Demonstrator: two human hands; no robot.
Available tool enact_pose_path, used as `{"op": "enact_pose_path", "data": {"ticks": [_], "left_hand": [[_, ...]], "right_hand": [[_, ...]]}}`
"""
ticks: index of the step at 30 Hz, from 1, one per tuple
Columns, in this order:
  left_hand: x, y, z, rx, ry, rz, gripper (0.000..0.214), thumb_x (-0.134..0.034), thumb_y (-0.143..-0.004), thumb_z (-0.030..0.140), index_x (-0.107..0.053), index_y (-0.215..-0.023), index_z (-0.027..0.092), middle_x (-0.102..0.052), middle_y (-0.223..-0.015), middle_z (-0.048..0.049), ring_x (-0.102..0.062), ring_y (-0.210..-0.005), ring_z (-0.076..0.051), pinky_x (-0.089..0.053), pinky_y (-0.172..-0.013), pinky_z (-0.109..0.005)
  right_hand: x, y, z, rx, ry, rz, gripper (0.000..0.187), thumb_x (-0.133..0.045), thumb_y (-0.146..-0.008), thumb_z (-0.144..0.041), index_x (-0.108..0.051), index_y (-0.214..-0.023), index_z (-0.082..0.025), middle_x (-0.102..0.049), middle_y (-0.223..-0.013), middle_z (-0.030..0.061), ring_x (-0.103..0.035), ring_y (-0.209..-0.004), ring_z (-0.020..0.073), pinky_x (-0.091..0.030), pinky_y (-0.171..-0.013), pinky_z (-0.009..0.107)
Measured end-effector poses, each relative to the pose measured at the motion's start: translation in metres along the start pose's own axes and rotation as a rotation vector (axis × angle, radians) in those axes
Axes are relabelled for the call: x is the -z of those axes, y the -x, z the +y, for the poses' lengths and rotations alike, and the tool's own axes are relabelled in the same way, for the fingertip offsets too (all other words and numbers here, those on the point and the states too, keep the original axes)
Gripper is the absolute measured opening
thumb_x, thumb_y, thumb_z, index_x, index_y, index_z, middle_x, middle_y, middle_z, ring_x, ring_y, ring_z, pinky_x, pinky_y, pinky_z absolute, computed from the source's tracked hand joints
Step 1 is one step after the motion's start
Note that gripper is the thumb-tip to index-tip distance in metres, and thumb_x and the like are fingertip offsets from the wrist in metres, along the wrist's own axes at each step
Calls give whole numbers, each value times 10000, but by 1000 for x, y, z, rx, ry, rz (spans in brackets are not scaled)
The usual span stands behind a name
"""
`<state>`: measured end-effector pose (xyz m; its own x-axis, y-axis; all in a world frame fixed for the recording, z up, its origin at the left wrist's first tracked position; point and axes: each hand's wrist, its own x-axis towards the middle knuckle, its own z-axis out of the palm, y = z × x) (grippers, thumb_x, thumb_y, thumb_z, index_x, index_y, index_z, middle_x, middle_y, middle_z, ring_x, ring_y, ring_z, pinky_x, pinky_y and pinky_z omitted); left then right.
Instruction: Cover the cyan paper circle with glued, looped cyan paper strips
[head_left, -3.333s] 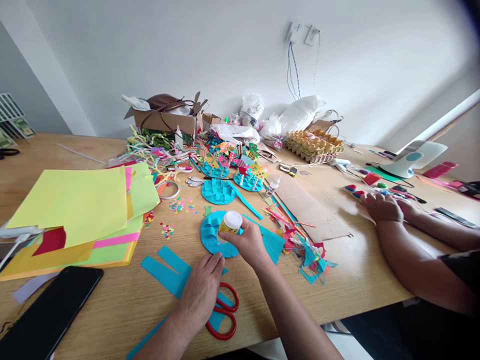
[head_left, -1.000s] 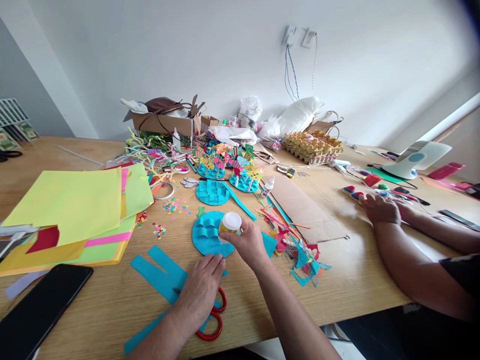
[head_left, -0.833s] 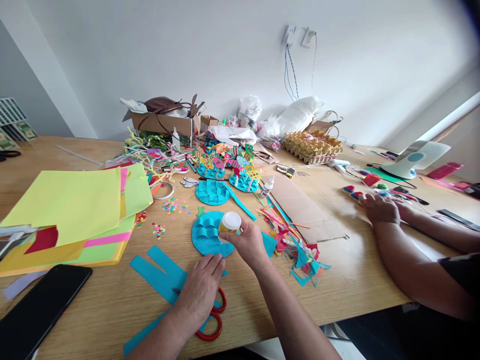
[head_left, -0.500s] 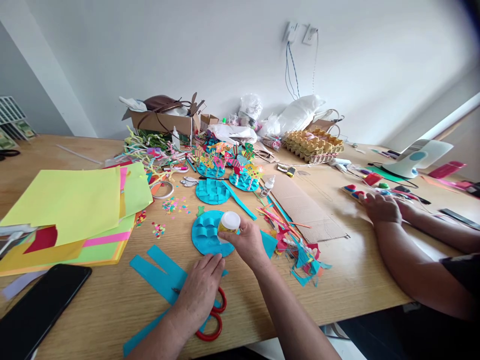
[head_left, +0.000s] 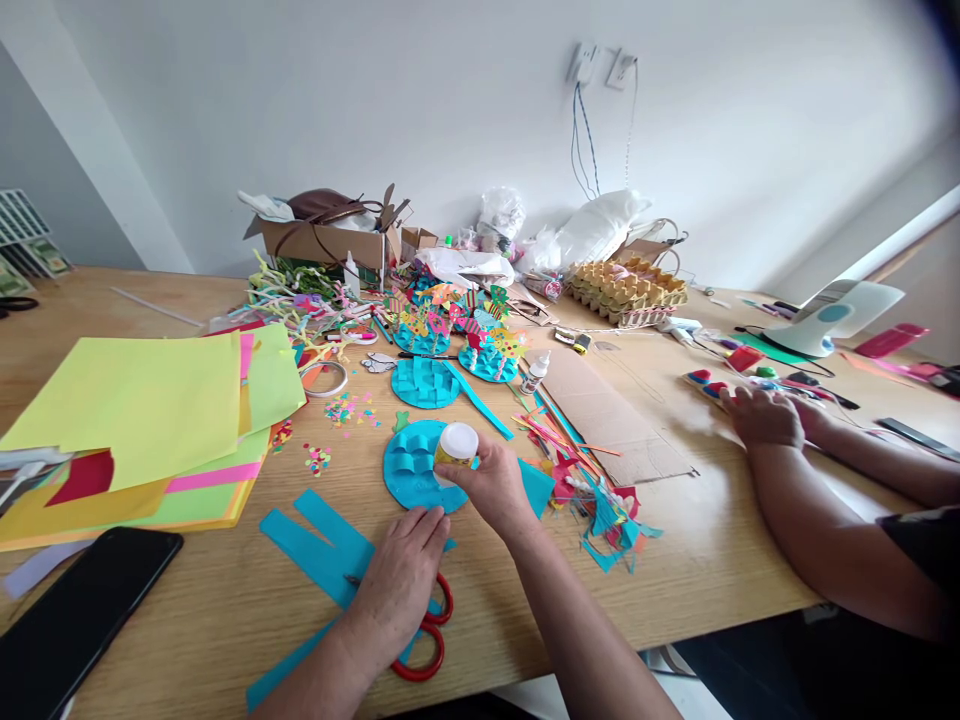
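My right hand [head_left: 491, 485] is closed around a glue stick [head_left: 455, 447] with a yellow label and white end, pressed tip-down on a blue paper disc [head_left: 411, 470] with folded blue strips. My left hand [head_left: 401, 575] lies flat with its fingers together, resting on blue paper strips [head_left: 319, 545] and partly over red-handled scissors [head_left: 424, 640]; its fingertips touch the disc's near edge.
Stacked coloured paper [head_left: 150, 425] and a black phone [head_left: 71, 625] lie left. More blue discs [head_left: 424, 382], paper scraps [head_left: 600, 500], a cardboard sheet [head_left: 611, 420], a box [head_left: 322, 240] and an egg tray [head_left: 626, 290] fill the back. Another person's hands [head_left: 761, 415] rest at right.
The glue stick in my right hand has shifted slightly left on the disc. My left hand stays put. The view dropped a little since the oldest frame.
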<state>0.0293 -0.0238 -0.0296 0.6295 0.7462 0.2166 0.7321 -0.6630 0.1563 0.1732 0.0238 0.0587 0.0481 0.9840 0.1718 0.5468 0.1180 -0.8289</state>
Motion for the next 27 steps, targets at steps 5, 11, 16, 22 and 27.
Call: {"op": "enact_pose_path", "data": {"ticks": [5,11,16,22,27], "left_hand": [[-1,0,0,-13,-26,1,374,-410,-822,45,-529,-1167,133,-566,-1216,-69,-515,-1091,-256,-474,-874,-415],[-3,0,-1,-28,-42,49,373,-379,-834,50,-534,-1160,144,-583,-1193,-68,-524,-1077,-240,-475,-863,-397],[-4,1,0,-28,-48,57,364,-393,-834,54,-535,-1156,146,-579,-1199,-64,-520,-1080,-239,-468,-872,-395],[-2,0,-1,-29,-31,43,354,-396,-842,67,-531,-1159,148,-577,-1199,-69,-518,-1086,-240,-471,-874,-404],[-2,0,0,-8,-20,23,360,-404,-835,62,-528,-1162,148,-571,-1205,-76,-513,-1095,-243,-464,-883,-403]], "right_hand": [[0,-1,1,20,-2,12,148,-686,-620,-269,-651,-742,-193,-660,-711,-5,-586,-691,191,-419,-617,259],[1,0,2,11,-10,-1,153,-675,-627,-277,-649,-750,-191,-665,-717,-4,-588,-698,191,-421,-628,262],[2,1,1,30,-1,19,160,-677,-629,-285,-651,-752,-187,-657,-708,-9,-583,-688,185,-419,-625,257],[2,1,1,10,4,14,164,-687,-618,-270,-649,-752,-184,-663,-717,-5,-587,-694,190,-420,-622,259],[2,1,-1,11,-14,-4,150,-680,-623,-275,-645,-747,-198,-665,-714,-12,-592,-696,191,-432,-618,260]]}}
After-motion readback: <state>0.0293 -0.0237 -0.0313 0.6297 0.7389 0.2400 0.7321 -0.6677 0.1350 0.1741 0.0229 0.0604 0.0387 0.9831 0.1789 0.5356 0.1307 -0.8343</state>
